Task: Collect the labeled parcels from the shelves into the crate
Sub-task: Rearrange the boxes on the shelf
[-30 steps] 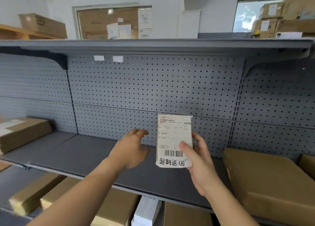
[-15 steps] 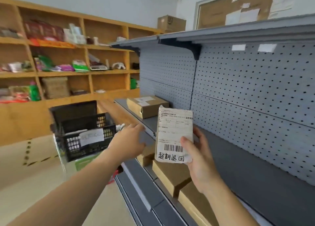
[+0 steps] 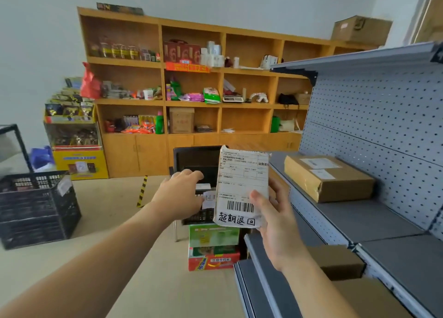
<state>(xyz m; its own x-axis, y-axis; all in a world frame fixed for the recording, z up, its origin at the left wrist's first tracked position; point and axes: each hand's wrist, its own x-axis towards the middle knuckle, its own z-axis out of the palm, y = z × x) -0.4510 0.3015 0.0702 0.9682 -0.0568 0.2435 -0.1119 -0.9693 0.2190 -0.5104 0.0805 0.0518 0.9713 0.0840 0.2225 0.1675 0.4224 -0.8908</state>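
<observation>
While the right hand (image 3: 275, 224) gripped the labeled parcel (image 3: 242, 185) upright, thumb on its label, the left hand (image 3: 179, 193) hung loose and empty before the black crate (image 3: 191, 158), partly hiding it. That crate sat on stacked cartons (image 3: 213, 236). A cardboard box (image 3: 328, 176) lay on the grey shelf (image 3: 359, 217) at right; a second crate (image 3: 36, 209) stood far left.

The head camera is facing the far wooden cabinet (image 3: 134, 154) (single wide view), standing close beside the metal shelving (image 3: 359, 217).
</observation>
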